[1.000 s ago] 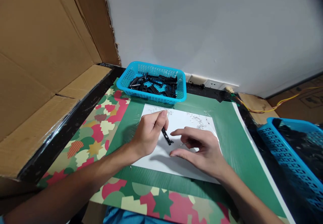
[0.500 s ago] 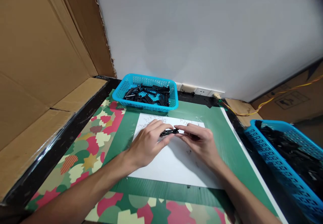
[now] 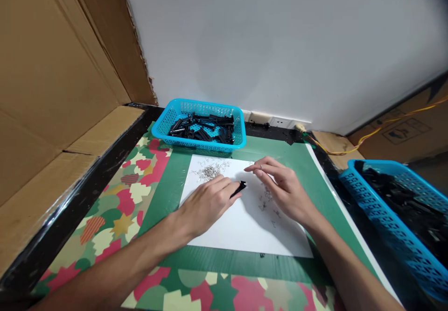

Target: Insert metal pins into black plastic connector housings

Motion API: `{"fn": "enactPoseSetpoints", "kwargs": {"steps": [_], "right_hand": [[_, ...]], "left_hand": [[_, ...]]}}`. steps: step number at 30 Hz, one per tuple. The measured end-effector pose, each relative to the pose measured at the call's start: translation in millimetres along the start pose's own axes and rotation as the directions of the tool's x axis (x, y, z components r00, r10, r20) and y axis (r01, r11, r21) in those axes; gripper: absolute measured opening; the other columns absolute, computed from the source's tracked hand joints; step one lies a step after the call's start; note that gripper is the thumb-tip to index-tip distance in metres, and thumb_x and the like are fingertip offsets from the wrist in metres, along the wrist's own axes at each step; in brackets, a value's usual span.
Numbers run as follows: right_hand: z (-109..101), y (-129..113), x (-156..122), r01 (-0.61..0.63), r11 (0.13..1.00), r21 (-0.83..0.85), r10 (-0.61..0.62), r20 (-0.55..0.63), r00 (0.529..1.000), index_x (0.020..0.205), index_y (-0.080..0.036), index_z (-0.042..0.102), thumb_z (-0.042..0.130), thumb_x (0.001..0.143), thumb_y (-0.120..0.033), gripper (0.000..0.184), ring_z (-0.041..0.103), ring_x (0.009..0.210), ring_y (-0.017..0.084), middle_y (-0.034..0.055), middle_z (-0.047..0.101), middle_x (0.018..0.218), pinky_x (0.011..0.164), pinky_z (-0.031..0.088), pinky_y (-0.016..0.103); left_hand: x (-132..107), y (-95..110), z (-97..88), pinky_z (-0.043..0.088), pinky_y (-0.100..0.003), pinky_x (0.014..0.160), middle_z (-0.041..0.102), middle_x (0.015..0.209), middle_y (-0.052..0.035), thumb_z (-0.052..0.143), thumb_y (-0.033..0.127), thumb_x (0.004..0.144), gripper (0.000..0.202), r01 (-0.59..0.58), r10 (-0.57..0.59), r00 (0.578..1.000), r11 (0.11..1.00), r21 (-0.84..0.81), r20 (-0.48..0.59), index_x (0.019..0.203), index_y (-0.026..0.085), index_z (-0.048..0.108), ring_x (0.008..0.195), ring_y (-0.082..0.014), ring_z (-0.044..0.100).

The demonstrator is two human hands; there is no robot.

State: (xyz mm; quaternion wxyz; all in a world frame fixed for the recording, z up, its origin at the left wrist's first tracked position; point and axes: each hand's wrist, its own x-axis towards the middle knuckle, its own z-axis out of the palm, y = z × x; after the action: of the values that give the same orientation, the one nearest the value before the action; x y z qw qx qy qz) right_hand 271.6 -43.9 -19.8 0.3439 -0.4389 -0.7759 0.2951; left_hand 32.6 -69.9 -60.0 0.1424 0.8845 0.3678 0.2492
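My left hand is closed around a short black plastic part, whose notched end sticks out past the fingertips above the white sheet. Apart from it, to the right, my right hand pinches a tiny shiny metal piece between thumb and fingers; its exact shape is too small to make out. Beyond my left hand lies a heap of small thin metal pieces, like bent wires or springs. More small metal pieces are scattered on the paper beside my right hand.
A blue basket with black plastic parts stands at the back. Another blue basket, full of black parts, is at the right. Cardboard walls the left side. Sockets and a yellow cable run along the wall.
My hands have moved apart; both were at the black part before. The black part now sits in my left hand alone, tilted, and my right hand holds a tiny metal piece.
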Motion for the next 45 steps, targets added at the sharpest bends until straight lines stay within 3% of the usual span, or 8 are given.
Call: {"fn": "enactPoseSetpoints", "kwargs": {"steps": [3,6,10,22,36,45], "right_hand": [[4.5,2.7,-0.1,-0.019,0.999,-0.031,0.016,-0.075,0.997,0.104,-0.020,0.083,0.062,0.106,-0.042,0.030,0.072,0.095,0.022,0.0102,0.075,0.106,0.084,0.056,0.033],[9.7,4.3,-1.6,-0.129,0.984,0.120,0.146,-0.151,0.978,0.095,-0.017,0.079,0.069,0.102,-0.045,0.030,0.076,0.084,0.023,0.0097,0.078,0.093,0.079,0.062,0.034],[14.7,3.7,-2.5,-0.218,0.928,0.303,0.263,-0.114,0.958,0.090,-0.015,0.075,0.069,0.101,-0.049,0.036,0.079,0.080,0.025,0.0094,0.078,0.087,0.081,0.068,0.039],[21.6,8.6,-2.0,-0.240,0.923,0.300,0.271,-0.067,0.960,0.087,-0.016,0.075,0.068,0.099,-0.056,0.043,0.078,0.079,0.024,0.0078,0.076,0.084,0.081,0.070,0.041],[19.8,9.0,-3.1,-0.256,0.921,0.294,0.280,-0.044,0.959,0.087,-0.015,0.076,0.067,0.100,-0.055,0.043,0.078,0.081,0.024,0.0089,0.078,0.086,0.082,0.070,0.040],[20.4,9.2,-5.5,-0.235,0.948,0.216,0.254,-0.066,0.965,0.086,-0.016,0.079,0.068,0.100,-0.050,0.038,0.080,0.077,0.026,0.0087,0.080,0.083,0.075,0.070,0.040]], "left_hand": [[-0.6,0.2,3.2,0.058,-0.041,0.086,0.071,0.103,-0.0095,0.047,0.027,0.112,0.027,-0.009,0.008,1.000,1.000,0.024,0.024,0.124,0.014,0.067,0.101,-0.0260,0.068],[-0.7,-0.3,4.6,0.057,-0.041,0.085,0.070,0.101,-0.0096,0.047,0.027,0.113,0.028,-0.004,0.003,0.999,0.999,0.032,0.045,0.126,0.012,0.067,0.099,-0.0261,0.068],[0.1,-0.1,3.1,0.056,-0.040,0.085,0.069,0.098,-0.0083,0.047,0.028,0.113,0.030,0.022,-0.022,0.997,1.000,-0.002,0.070,0.130,0.013,0.066,0.098,-0.0251,0.068],[2.3,-2.9,0.9,0.056,-0.038,0.085,0.071,0.099,-0.0082,0.046,0.031,0.113,0.031,0.033,-0.025,0.994,0.997,-0.074,0.107,0.132,0.016,0.067,0.099,-0.0241,0.069],[2.1,-5.0,2.7,0.056,-0.037,0.086,0.072,0.098,-0.0083,0.047,0.031,0.113,0.033,0.042,-0.033,0.993,0.996,-0.081,0.110,0.134,0.016,0.068,0.098,-0.0236,0.069],[1.4,-4.9,4.9,0.054,-0.038,0.087,0.071,0.097,-0.0080,0.047,0.033,0.113,0.033,0.071,-0.061,0.991,0.994,-0.083,0.123,0.129,0.015,0.069,0.099,-0.0248,0.067]]}}
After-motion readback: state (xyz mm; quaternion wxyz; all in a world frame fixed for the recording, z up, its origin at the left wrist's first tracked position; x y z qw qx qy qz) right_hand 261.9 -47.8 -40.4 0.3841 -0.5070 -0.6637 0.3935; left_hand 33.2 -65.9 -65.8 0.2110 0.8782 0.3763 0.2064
